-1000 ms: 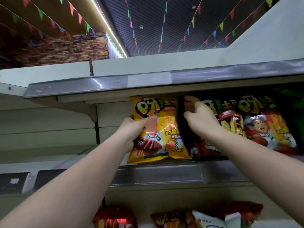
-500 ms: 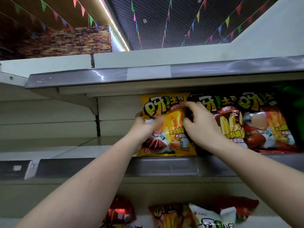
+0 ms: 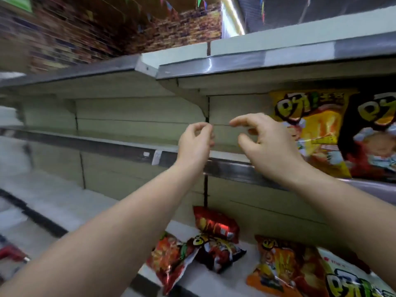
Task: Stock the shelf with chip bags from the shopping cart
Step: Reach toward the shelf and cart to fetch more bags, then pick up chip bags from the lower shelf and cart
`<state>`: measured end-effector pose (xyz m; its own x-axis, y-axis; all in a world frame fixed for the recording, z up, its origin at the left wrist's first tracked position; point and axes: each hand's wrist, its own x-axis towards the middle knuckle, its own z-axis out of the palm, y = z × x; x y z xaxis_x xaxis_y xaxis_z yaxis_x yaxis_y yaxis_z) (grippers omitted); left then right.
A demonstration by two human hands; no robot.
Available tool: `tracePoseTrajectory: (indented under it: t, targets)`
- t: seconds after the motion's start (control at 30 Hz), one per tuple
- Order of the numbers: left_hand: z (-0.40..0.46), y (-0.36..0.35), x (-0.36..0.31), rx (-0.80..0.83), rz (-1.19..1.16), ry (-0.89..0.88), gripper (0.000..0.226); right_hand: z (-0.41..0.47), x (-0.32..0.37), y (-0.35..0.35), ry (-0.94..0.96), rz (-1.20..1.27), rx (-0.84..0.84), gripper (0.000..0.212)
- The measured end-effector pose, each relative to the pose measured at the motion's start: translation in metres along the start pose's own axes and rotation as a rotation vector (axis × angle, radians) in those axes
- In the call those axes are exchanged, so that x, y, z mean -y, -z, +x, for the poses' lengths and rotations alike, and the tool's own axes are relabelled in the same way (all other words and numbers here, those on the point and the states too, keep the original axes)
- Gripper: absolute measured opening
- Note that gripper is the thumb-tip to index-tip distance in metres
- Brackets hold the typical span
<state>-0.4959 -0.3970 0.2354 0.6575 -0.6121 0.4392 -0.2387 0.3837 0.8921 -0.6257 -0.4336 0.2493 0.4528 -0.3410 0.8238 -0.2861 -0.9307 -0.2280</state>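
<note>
A yellow chip bag (image 3: 310, 129) stands upright on the upper shelf (image 3: 231, 168), with a dark red bag (image 3: 372, 136) to its right. Both my hands hang in the air in front of that shelf, left of the yellow bag. My left hand (image 3: 196, 142) holds nothing, its fingers loosely curled. My right hand (image 3: 267, 142) is also empty, fingers spread and bent, just clear of the yellow bag's left edge. The shopping cart is mostly out of view.
Several red and orange chip bags (image 3: 216, 243) lie loose on the lower shelf (image 3: 225, 281). The upper shelf's left stretch (image 3: 96, 142) holds no bags. A price-tag holder (image 3: 156, 156) sits on the shelf rail. A red object (image 3: 10, 252) shows at the far left edge.
Both hands have let go of the yellow bag and drawn back to the left, empty. The view has swung left and down; the bag stays standing on the shelf.
</note>
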Motion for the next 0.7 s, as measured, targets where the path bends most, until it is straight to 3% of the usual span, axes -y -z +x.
tracePoseTrajectory:
  t: [0.37, 0.7]
  targets:
    - [-0.086, 0.152, 0.037, -0.409, 0.261, 0.164, 0.009, -0.042, 0.082, -0.11, 0.09, 0.347, 0.392, 0.032]
    - [-0.189, 0.244, 0.063, -0.654, 0.468, 0.444, 0.022, -0.111, 0.125, -0.192, 0.078, 0.562, 0.787, 0.055]
